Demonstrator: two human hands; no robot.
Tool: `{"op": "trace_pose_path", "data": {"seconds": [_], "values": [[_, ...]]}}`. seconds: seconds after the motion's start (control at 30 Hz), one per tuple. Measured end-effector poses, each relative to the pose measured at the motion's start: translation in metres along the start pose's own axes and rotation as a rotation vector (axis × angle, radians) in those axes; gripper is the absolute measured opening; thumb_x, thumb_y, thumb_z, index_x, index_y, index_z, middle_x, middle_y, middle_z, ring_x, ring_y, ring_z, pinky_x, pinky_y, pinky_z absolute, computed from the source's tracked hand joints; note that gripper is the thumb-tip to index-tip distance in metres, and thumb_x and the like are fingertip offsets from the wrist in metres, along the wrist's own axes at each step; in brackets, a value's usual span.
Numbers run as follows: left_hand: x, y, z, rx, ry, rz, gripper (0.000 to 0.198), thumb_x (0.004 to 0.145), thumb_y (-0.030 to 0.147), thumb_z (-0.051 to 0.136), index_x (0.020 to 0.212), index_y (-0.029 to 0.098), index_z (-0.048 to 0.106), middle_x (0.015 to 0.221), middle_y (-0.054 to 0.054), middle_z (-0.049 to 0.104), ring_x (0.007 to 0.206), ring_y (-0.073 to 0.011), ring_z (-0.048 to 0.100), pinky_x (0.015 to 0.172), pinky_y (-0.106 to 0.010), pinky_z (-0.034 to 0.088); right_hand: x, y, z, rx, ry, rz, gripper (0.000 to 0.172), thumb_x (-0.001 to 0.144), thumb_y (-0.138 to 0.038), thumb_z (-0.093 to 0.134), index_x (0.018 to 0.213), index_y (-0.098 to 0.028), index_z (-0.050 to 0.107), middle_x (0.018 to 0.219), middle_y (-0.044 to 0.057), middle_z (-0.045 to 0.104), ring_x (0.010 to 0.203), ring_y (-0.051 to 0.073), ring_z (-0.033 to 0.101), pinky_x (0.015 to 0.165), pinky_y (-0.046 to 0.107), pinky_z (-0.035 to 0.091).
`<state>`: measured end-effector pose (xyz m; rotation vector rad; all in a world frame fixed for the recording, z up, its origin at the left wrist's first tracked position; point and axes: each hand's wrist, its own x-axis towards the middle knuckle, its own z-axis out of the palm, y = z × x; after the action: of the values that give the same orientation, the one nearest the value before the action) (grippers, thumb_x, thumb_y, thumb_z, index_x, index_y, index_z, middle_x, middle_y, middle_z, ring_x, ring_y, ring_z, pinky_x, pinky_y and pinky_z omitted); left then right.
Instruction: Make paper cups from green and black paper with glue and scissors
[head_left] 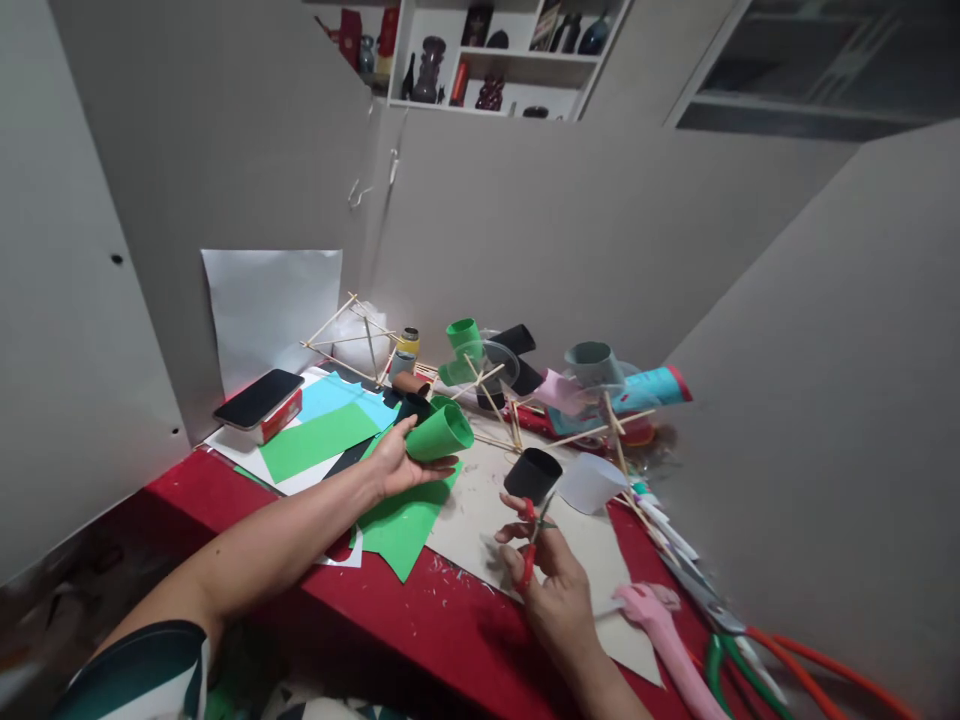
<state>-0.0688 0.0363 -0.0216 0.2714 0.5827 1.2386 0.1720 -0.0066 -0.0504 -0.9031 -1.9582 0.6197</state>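
Note:
My left hand is closed around a green paper tube, its open end tilted to the right. Under that hand lies a cut sheet of green paper. In my right hand are small red-handled scissors, with fingers in the loops; the blades point up and away. Just beyond the scissors, a black paper ring stands on a beige board. Beside it is a white paper ring.
A phone rests on a red box at the left, near coloured paper sheets. Stick frames and more paper tubes stand along the wall. Large scissors and a pink tool lie at the right.

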Motion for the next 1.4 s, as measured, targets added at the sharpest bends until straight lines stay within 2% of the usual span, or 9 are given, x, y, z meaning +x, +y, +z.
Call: {"op": "trace_pose_path", "data": {"seconds": [0.13,0.23,0.4,0.6,0.7,0.8,0.93,1.2,1.4], "values": [[-0.002,0.011,0.001,-0.03,-0.048,0.03,0.052,0.096,0.05,0.036,0.12,0.008,0.055,0.092,-0.017,0.068,0.086,-0.0318,0.068,0.072,-0.044,0.055,0.004,-0.008,-0.004,-0.16,-0.13,0.039,0.026,0.084,-0.042,0.064,0.096,-0.019,0.063,0.075,0.002,0.065,0.06,0.016,0.059,0.052,0.024,0.046],[-0.002,0.017,0.002,-0.064,-0.076,0.066,0.044,0.095,0.043,0.037,0.117,0.01,0.056,0.092,-0.016,0.068,0.088,-0.0308,0.068,0.076,-0.046,0.055,0.005,-0.008,-0.007,-0.278,-0.217,0.086,0.03,0.079,-0.041,0.069,0.062,-0.02,0.055,0.05,-0.005,0.05,0.045,0.012,0.044,0.046,0.023,0.031],[-0.004,0.018,0.006,-0.095,-0.092,0.101,0.038,0.095,0.033,0.033,0.111,0.008,0.057,0.089,-0.016,0.068,0.085,-0.031,0.068,0.079,-0.049,0.054,0.007,0.0,-0.002,-0.333,-0.259,0.144,0.034,0.078,-0.031,0.066,0.051,-0.018,0.051,0.044,-0.006,0.043,0.043,0.01,0.034,0.046,0.023,0.019],[-0.008,0.014,0.01,-0.088,-0.073,0.111,0.042,0.099,0.036,0.031,0.117,0.007,0.056,0.092,-0.017,0.068,0.087,-0.032,0.069,0.077,-0.047,0.055,0.015,-0.002,0.004,-0.119,-0.151,0.154,0.043,0.085,-0.046,0.062,0.054,-0.016,0.057,0.045,-0.004,0.043,0.042,0.01,0.04,0.042,0.022,0.031],[-0.007,0.011,0.011,-0.069,-0.045,0.116,0.044,0.1,0.039,0.034,0.124,0.008,0.053,0.096,-0.017,0.068,0.091,-0.0321,0.069,0.077,-0.046,0.056,0.027,-0.014,-0.005,0.028,0.004,0.135,0.04,0.086,-0.053,0.062,0.075,-0.015,0.067,0.052,-0.001,0.055,0.044,0.012,0.049,0.042,0.023,0.04],[-0.007,0.006,0.013,-0.035,-0.022,0.12,0.044,0.099,0.04,0.041,0.126,0.008,0.053,0.102,-0.018,0.068,0.094,-0.0324,0.07,0.075,-0.043,0.058,0.047,-0.028,-0.016,0.151,0.151,0.09,0.043,0.087,-0.054,0.063,0.105,-0.015,0.067,0.078,0.006,0.07,0.058,0.017,0.064,0.05,0.025,0.049],[-0.01,-0.005,0.017,0.03,0.002,0.128,0.044,0.096,0.041,0.051,0.124,0.008,0.057,0.11,-0.019,0.067,0.091,-0.031,0.071,0.072,-0.038,0.06,0.073,-0.042,-0.016,0.273,0.164,0.029,0.043,0.086,-0.051,0.066,0.117,-0.02,0.064,0.116,0.011,0.068,0.069,0.016,0.068,0.055,0.026,0.053],[-0.01,-0.027,0.019,0.16,0.032,0.211,0.037,0.093,0.038,0.059,0.12,0.014,0.06,0.11,-0.017,0.07,0.086,-0.0262,0.072,0.072,-0.038,0.061,0.085,-0.028,0.012,0.367,0.05,0.032,0.053,0.087,-0.046,0.066,0.131,-0.019,0.055,0.114,0.012,0.069,0.058,0.014,0.065,0.048,0.025,0.054],[-0.01,-0.021,0.016,0.244,-0.108,0.032,0.036,0.096,0.043,0.052,0.116,0.015,0.062,0.101,-0.015,0.072,0.079,-0.0246,0.074,0.064,-0.035,0.061,0.082,-0.018,0.006,0.308,0.062,-0.001,0.044,0.087,-0.042,0.066,0.121,-0.015,0.06,0.091,0.007,0.072,0.065,0.017,0.066,0.053,0.027,0.055]]}}
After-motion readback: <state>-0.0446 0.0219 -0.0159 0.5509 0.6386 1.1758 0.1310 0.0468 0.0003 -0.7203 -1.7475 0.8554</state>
